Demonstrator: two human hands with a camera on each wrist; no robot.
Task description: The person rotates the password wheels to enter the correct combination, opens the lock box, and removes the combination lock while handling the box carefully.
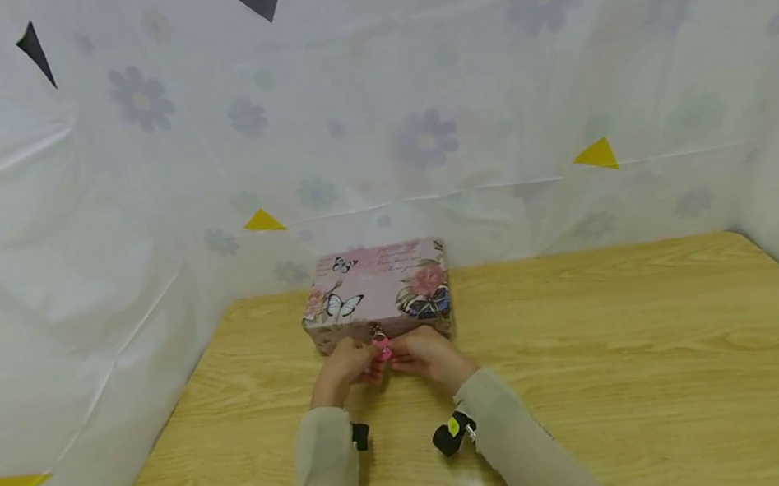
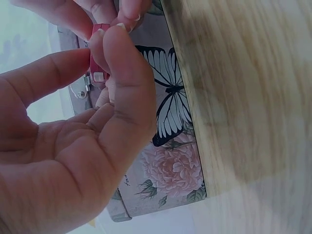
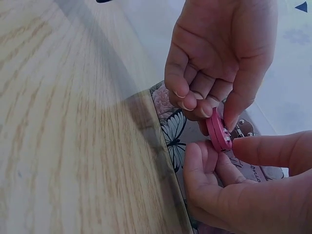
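Note:
A pink padlock with small number dials on its side hangs by its shackle from the metal clasp on the front of a pink box. The box has its lid down and is printed with butterflies and roses. My left hand pinches the padlock between thumb and fingers from the left. From the other side my right hand holds it too, the thumb at the dials and curled fingers behind. In the left wrist view, fingers cover much of the padlock.
The box stands near the back edge of a wooden table. Behind it hangs a pale flowered curtain with black and yellow triangles. A black wrist camera is strapped at my right sleeve.

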